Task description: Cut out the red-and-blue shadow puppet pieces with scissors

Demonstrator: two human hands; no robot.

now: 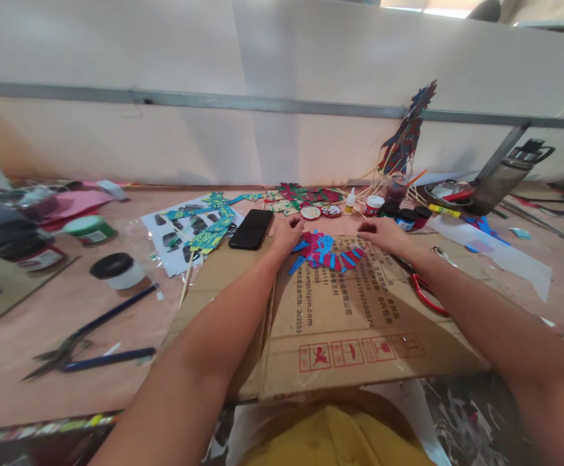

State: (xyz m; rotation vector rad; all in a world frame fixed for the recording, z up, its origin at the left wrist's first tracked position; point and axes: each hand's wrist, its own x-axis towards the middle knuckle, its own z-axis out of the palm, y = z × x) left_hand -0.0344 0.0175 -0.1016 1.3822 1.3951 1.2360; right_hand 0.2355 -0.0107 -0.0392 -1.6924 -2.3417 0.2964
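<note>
A painted paper cutout [327,251], blue and magenta with a striped tail, lies flat on a printed cardboard sheet [330,323]. At its left edge is my left hand [287,234], fingers bent and drawn together; anything between the fingertips is too small to make out. Just past the right tip of the cutout, my right hand [379,234] hovers with loosely curved fingers a little apart and nothing visible in them. Red-handled scissors [427,294] lie partly hidden beneath my right forearm. A black phone [251,229] rests left of my left hand.
Behind the hands stand two shallow dishes of beads [311,212], a small glue bottle [349,201] and paint jars [406,220]. Yellow-blue cutouts on sticks [214,230] lie left. Blue-handled pliers [101,323] are at front left. A bottle [505,175] stands right.
</note>
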